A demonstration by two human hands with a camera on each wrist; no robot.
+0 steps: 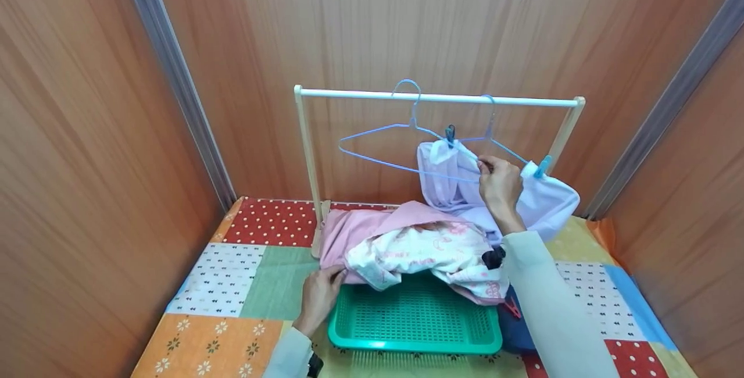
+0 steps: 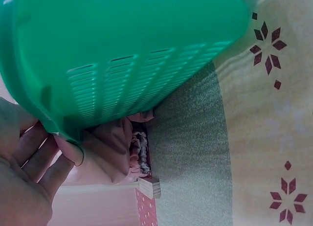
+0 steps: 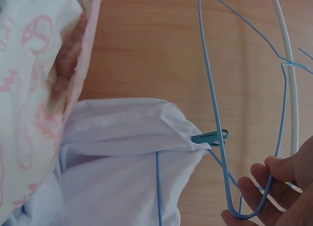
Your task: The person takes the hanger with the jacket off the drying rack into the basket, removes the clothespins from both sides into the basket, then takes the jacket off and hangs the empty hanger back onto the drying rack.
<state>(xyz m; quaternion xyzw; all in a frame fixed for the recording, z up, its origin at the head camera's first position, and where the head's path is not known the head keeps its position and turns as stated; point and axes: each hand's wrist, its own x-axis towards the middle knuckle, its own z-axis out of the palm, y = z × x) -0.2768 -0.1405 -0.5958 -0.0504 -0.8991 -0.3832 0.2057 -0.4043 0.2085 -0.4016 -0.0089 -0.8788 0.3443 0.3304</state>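
My left hand pinches the edge of a pink garment with a white, pink-printed part; it drapes over the back of a green plastic basket. In the left wrist view, the fingers of that hand are at the basket's rim. My right hand grips the right end of a blue wire hanger, bare and hooked over the rack's rod. Behind it, a pale lavender-white garment hangs from a second blue hanger, held by a dark clothespin and a light blue clothespin.
The small drying rack has a white rod and wooden legs. A dark blue item with a red clip lies right of the basket. Patchwork cloth covers the surface. Wood-grain panels enclose the back and sides.
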